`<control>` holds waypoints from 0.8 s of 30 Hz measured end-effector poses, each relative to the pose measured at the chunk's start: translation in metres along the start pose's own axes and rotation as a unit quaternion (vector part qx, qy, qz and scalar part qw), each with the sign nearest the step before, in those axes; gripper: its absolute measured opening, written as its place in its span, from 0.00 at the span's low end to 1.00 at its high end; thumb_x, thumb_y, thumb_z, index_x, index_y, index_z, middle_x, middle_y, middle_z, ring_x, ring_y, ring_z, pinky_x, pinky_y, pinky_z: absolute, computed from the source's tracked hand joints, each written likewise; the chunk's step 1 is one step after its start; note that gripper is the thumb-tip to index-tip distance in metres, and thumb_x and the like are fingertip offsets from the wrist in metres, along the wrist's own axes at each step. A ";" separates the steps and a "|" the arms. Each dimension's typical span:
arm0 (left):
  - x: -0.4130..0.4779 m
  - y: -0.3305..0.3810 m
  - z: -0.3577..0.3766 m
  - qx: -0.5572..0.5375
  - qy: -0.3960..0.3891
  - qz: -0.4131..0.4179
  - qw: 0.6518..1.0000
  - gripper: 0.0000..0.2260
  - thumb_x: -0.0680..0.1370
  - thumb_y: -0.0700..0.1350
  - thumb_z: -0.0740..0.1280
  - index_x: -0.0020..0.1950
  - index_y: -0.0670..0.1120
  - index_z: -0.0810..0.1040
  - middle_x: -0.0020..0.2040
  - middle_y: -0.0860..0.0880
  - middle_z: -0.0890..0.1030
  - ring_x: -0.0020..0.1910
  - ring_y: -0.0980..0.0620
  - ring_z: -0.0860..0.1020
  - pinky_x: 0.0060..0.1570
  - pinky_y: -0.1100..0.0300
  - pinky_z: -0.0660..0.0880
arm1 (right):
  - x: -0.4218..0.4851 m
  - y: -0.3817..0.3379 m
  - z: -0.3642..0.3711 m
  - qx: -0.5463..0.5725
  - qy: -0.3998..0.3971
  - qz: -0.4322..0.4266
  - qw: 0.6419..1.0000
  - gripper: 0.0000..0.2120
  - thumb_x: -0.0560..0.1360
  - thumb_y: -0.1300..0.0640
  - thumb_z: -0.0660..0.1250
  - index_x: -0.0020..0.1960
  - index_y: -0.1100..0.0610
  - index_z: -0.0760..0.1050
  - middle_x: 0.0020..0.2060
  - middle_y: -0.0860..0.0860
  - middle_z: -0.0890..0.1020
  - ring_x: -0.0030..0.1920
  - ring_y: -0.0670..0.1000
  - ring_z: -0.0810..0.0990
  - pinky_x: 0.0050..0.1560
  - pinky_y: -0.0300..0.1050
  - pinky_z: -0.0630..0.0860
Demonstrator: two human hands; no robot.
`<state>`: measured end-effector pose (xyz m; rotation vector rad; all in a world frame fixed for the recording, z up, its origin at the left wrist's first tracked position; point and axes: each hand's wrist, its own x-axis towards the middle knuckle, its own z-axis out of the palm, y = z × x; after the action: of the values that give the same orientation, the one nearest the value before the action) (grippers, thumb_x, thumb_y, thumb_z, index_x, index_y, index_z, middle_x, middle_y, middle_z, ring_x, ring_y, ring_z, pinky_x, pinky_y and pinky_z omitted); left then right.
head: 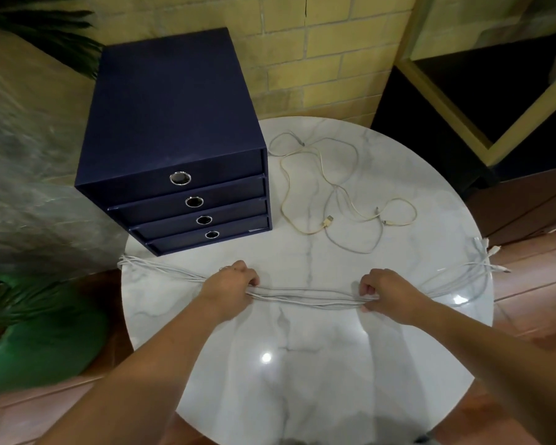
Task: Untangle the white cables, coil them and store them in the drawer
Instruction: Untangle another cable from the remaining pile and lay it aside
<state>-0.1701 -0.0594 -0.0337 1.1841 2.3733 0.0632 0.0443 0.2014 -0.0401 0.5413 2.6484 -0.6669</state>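
Cables (305,297): light, limp bundle; both fists, left hand (231,289) and right hand (385,292), closed around it; likely best gripped mid-span between fingers.

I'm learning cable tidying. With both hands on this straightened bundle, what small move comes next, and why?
Probably bring the right hand toward the left hand, folding the bundle of white cables into a first loop: it lies straight, and its ends overhang the round marble table.

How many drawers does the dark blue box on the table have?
4, stacked in the dark blue drawer box: top, second, third, bottom. All are shut; none appears hidden.
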 end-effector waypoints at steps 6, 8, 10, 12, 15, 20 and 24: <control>0.009 0.032 -0.003 -0.053 -0.022 -0.006 0.998 0.22 0.72 0.57 0.72 0.63 0.54 0.73 0.58 0.55 0.70 0.57 0.52 0.72 0.55 0.60 0.71 | 0.011 0.004 -0.015 0.028 -0.096 -0.025 0.995 0.20 0.65 0.51 0.77 0.54 0.53 0.77 0.46 0.48 0.73 0.50 0.48 0.73 0.50 0.37 0.69; 0.013 0.044 -0.003 -0.085 -0.026 -0.008 0.996 0.22 0.72 0.59 0.71 0.63 0.54 0.73 0.58 0.56 0.70 0.57 0.54 0.72 0.54 0.61 0.70 | 0.013 0.007 -0.023 0.050 -0.111 -0.029 0.992 0.21 0.66 0.50 0.77 0.55 0.53 0.77 0.46 0.47 0.73 0.49 0.47 0.73 0.49 0.36 0.68; 0.020 0.056 -0.003 -0.125 -0.024 -0.011 0.992 0.21 0.73 0.60 0.70 0.63 0.54 0.74 0.56 0.56 0.71 0.57 0.55 0.73 0.55 0.60 0.71 | 0.018 0.011 -0.033 0.082 -0.092 -0.023 0.992 0.19 0.67 0.51 0.76 0.54 0.54 0.77 0.44 0.46 0.74 0.47 0.47 0.74 0.48 0.35 0.69; 0.027 0.070 -0.005 -0.162 -0.011 -0.012 0.987 0.17 0.76 0.58 0.68 0.62 0.53 0.75 0.55 0.55 0.73 0.55 0.56 0.74 0.56 0.61 0.71 | 0.024 0.018 -0.043 0.094 -0.053 -0.019 0.994 0.13 0.69 0.52 0.74 0.51 0.53 0.77 0.42 0.44 0.75 0.43 0.44 0.74 0.45 0.32 0.68; 0.040 0.094 -0.006 -0.198 0.040 -0.012 0.979 0.10 0.79 0.52 0.65 0.58 0.52 0.77 0.54 0.55 0.75 0.49 0.59 0.75 0.48 0.67 0.70 | 0.038 0.033 -0.059 0.105 0.021 -0.003 0.994 0.04 0.73 0.56 0.70 0.45 0.52 0.76 0.40 0.46 0.77 0.42 0.47 0.76 0.43 0.34 0.70; 0.064 0.127 -0.005 -0.262 0.096 -0.016 0.960 0.06 0.79 0.45 0.65 0.52 0.51 0.80 0.49 0.55 0.77 0.37 0.62 0.73 0.42 0.71 0.69 | 0.062 0.072 -0.078 0.063 0.169 0.045 0.983 0.08 0.74 0.61 0.67 0.53 0.59 0.78 0.47 0.54 0.76 0.48 0.56 0.77 0.46 0.42 0.70; 0.082 0.154 -0.002 -0.294 0.110 -0.019 0.949 0.07 0.79 0.43 0.65 0.53 0.48 0.81 0.49 0.53 0.79 0.37 0.61 0.73 0.47 0.62 0.75 | 0.075 0.107 -0.084 -0.011 0.143 0.087 0.986 0.14 0.75 0.57 0.67 0.60 0.58 0.75 0.58 0.57 0.71 0.57 0.59 0.70 0.56 0.47 0.70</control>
<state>-0.0986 0.0997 -0.0258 0.8675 2.3049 0.8669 0.0068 0.3521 -0.0422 0.9100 2.8205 -0.5420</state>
